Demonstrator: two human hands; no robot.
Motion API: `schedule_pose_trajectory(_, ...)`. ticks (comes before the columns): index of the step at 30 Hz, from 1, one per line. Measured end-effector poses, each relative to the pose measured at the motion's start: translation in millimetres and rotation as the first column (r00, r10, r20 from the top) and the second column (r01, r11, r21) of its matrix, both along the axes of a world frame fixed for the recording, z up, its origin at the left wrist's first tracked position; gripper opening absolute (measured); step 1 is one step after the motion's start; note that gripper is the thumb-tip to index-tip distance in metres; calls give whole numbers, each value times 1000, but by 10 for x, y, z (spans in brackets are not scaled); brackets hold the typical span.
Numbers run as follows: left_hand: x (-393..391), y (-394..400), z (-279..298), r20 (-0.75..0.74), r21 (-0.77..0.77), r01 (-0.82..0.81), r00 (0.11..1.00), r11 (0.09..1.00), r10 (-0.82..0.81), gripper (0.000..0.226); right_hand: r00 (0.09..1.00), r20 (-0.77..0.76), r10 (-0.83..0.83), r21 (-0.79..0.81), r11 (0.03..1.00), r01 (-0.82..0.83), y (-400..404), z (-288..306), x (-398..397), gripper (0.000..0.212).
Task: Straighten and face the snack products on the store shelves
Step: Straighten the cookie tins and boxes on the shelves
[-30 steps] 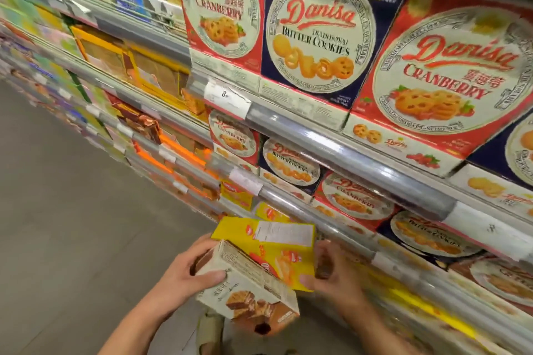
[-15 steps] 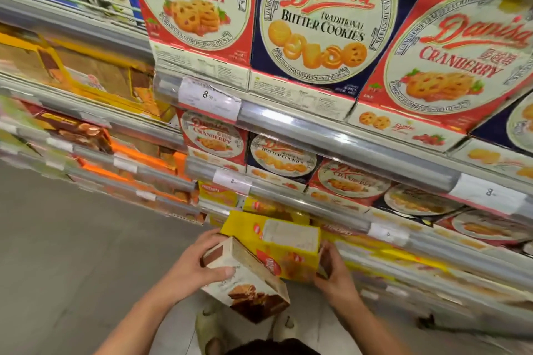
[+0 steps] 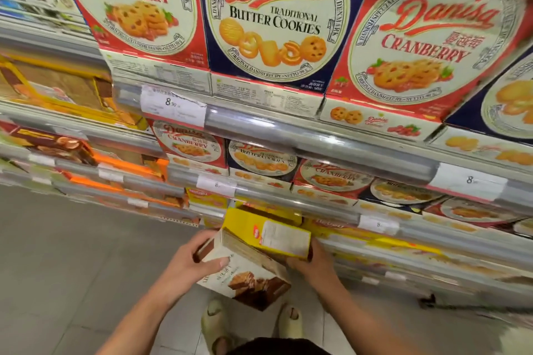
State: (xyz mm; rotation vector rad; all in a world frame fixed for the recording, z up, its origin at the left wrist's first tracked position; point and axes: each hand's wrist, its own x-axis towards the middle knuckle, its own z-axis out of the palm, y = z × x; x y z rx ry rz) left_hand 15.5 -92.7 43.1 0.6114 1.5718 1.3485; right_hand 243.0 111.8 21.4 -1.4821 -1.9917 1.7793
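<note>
- Yellow card shows where we are working: we have a yellow box (image 3: 268, 232) and a cream wafer box (image 3: 248, 274) off the low shelf, out in front of it and near us, so the task is plainly unfinished for these two.
- Our left hand (image 3: 191, 261) holds the cream wafer box, thumb across its top face and fingers curled round its left end; the box tilts, its printed face turned down and to the right.
- Our right hand (image 3: 310, 264) grips the right end of the yellow box, fingers wrapped under it; that box lies above and behind the wafer box, touching it.
- Higher up, the red cranberry boxes (image 3: 132, 6) and the blue butter cookie box (image 3: 274, 17) stand side by side with faces forward, flush at the shelf rail (image 3: 317, 130); we judge those rows done.
- On the lower shelf (image 3: 375, 242) to the right, yellow packs lie in a row, too blurred to judge their facing.
- What is left, as we read it: sort the two boxes and set each back, face out.
</note>
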Motion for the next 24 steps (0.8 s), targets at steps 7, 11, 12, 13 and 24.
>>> schedule_pose_trajectory(7, -3, 98, -81, 44, -3, -28, 999, 1000, 28, 63, 969, -116, -218, -105, 973, 206, 119, 83, -181, 40)
schedule_pose_trajectory(11, -9, 106, -138, 29, -2, 5, 1000, 1000, -5, 71, 963, -192, -190, -97, 980, 174, 140, 159, -267, 44)
schedule_pose_trajectory(12, -10, 117, -160, 29, 3, 3, 1000, 1000, -3, 71, 964, -196, -181, -91, 982, 166, 156, 172, -272, 41)
schedule_pose_trajectory(13, -8, 134, -174, 26, 8, -2, 1000, 1000, 2, 71, 964, -201, -173, -91, 983, 158, 170, 179, -278, 37)
schedule_pose_trajectory(24, 26, 504, -205, -110, -26, -19, 994, 999, 16, 56, 972, -157, -173, -159, 976, 148, 229, 216, -352, 41)
